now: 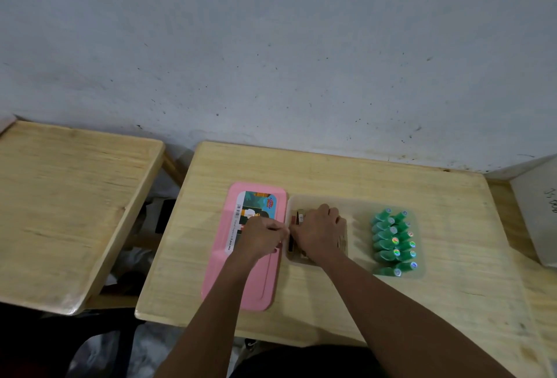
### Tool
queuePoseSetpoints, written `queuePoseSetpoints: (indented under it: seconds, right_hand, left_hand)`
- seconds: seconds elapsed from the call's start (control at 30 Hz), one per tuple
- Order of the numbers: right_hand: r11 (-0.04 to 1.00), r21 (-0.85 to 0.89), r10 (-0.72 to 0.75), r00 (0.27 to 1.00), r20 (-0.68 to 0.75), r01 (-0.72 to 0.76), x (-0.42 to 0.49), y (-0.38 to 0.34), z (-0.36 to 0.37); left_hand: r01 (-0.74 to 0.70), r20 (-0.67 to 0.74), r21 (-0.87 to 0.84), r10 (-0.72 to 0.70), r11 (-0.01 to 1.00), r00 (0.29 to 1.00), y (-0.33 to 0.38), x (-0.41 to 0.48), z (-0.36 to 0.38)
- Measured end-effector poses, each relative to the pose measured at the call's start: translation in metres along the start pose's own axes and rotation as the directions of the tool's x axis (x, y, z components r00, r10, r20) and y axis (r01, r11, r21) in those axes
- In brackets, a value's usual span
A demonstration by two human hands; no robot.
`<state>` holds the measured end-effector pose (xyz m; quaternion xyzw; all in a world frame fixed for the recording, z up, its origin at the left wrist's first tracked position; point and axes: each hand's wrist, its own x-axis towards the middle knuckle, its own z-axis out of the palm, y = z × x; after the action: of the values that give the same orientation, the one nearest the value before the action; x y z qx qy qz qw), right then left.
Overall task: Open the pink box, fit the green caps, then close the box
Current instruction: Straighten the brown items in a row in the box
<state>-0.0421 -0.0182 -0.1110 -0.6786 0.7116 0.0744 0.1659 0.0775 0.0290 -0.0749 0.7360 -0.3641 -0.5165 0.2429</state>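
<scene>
The pink box is open. Its pink lid (259, 272), with a picture label, lies flat on the wooden table, left of the clear tray (355, 206) that forms the base. Several green caps (391, 242) lie in two rows at the tray's right end. My left hand (262, 236) is over the lid's right edge, its fingers curled at the seam between lid and tray; what it pinches is hidden. My right hand (319, 231) reaches into the tray's left end, fingers curled down over small brown and dark pieces (297, 218).
The table (331, 172) stands against a grey wall. A second wooden table (69, 197) sits to the left across a gap. A white box (539, 212) stands at the right edge.
</scene>
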Motion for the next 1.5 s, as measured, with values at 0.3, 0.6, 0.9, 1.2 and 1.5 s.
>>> queuePoseSetpoints:
  seconds: [0.3,0.6,0.9,1.2,1.5]
  right_hand:
    - [1.0,0.012,-0.015,1.0,0.018,0.015,0.003,0.005,-0.005]
    - [0.76,0.632,0.118,0.988,0.1,-0.154,-0.006,0.017,-0.033]
    - [0.43,0.874,0.086,0.974,0.211,-0.227,-0.028,0.045,-0.053]
    - [0.506,0.85,-0.042,0.98,0.192,-0.145,-0.039,0.04,-0.052]
    - [0.753,0.658,-0.146,0.976,0.159,0.005,-0.021,0.016,-0.019]
  left_hand:
    - [-0.01,-0.003,0.005,0.01,1.0,1.0,0.0,0.0,0.0]
    - [-0.01,-0.01,0.002,0.01,1.0,1.0,-0.002,0.001,0.002]
    - [-0.004,-0.014,-0.024,0.003,1.0,1.0,-0.003,0.001,0.003]
    - [-0.006,-0.047,-0.037,0.004,0.999,0.999,-0.004,0.0,0.006]
    - [-0.04,-0.079,-0.009,0.039,0.999,0.996,-0.005,-0.002,0.008]
